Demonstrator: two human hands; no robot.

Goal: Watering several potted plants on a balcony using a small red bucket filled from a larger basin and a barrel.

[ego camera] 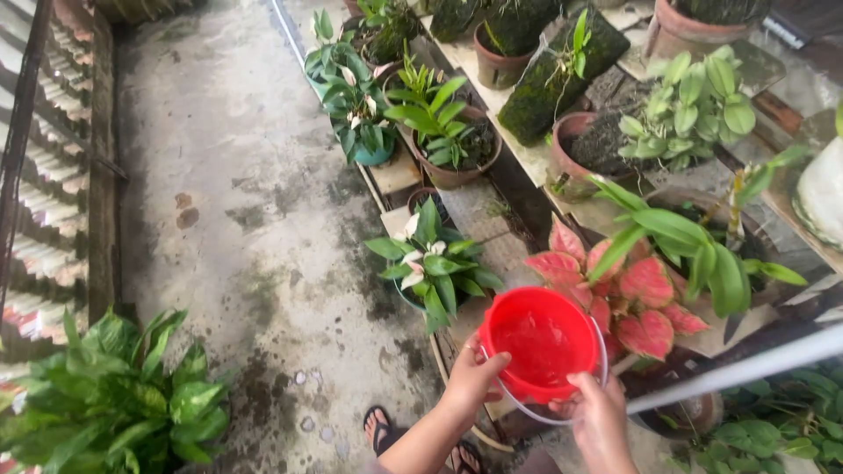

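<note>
No packages, labels, signs or screens show anywhere in this view.

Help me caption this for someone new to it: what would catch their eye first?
The bright red bucket, low in the middle, gripped at its rim by the left hand and right hand. Just right of it, the pink-leaved plant stands out among green potted plants along the wet concrete floor.
</note>
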